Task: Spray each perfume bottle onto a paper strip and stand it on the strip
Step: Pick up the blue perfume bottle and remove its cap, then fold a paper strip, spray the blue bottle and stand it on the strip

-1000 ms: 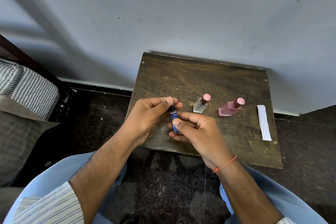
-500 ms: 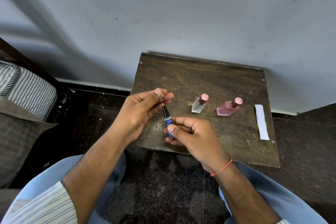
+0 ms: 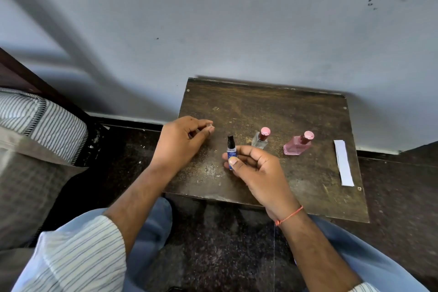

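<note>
The fingers [image 3: 251,152] and thumb of the right hand [image 3: 258,173] pinch a small blue bottle [image 3: 231,152] upright, low on its body, which leaves its black spray head bare at the top. It is held just above the near part of the desk [image 3: 272,106]. The left hand [image 3: 180,142] hovers to the left, its fingertips [image 3: 209,127] curled narrow as if nipping something tiny, perhaps the bottle's clear cap; what it holds cannot be made out.

Two more bottles wait on the desk, both with pink caps on: a clear bottle [image 3: 260,140] just beyond the right hand, and a pink bottle [image 3: 297,146] to its right. A white paper strip [image 3: 343,163] lies flat near the desk's right edge, well apart from the blue bottle, with nothing on it. Judging by this, the spraying has not begun, and the bottle must travel right to reach the paper.
</note>
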